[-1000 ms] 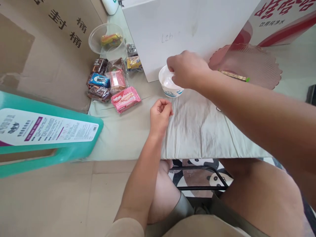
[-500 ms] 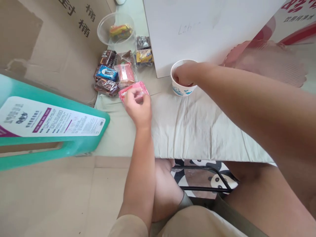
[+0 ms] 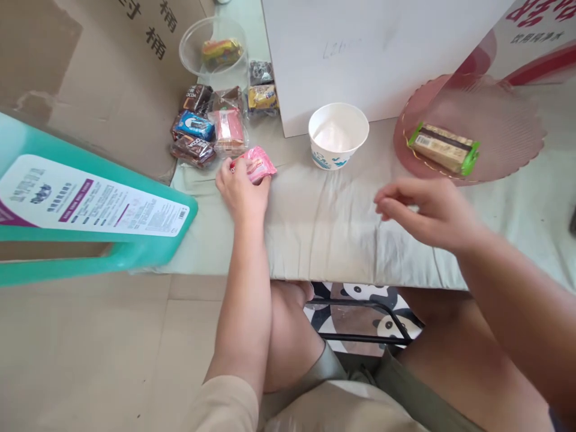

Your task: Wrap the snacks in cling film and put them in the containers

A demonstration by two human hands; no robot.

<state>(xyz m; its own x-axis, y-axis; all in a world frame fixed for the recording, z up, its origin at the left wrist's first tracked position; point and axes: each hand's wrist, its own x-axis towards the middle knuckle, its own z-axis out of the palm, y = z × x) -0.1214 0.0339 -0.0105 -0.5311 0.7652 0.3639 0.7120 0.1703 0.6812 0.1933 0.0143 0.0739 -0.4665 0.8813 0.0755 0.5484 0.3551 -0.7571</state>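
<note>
Two bare hands work over a cloth-covered table [image 3: 342, 240] set with snacks: one white paper cup [image 3: 338, 135], one pink scalloped plate [image 3: 495, 120] bearing a single green-ended wrapped bar [image 3: 443, 147], one clear plastic bowl [image 3: 211, 51] holding a single yellow-and-red packet [image 3: 220, 51], and a cluster of about seven small wrapped snacks [image 3: 216, 114] at the far left of the cloth.

The left hand [image 3: 240, 191] is closed around a pink wafer packet [image 3: 257, 163], pinching its near end; the packet sits at the left of the cloth, just near of the cluster, glossy pink with a lighter picture panel and small print too blurred to read.

The right hand [image 3: 427, 213] hovers above the cloth at the right, near of the plate, fingers loosely curled and holding nothing.

A white box [image 3: 382, 54] stands behind the cup, its top cut off by the frame. A teal container [image 3: 90, 210] with a printed label juts in at left, only partly in view. The cluster's wrappers overlap, so their count is uncertain.
</note>
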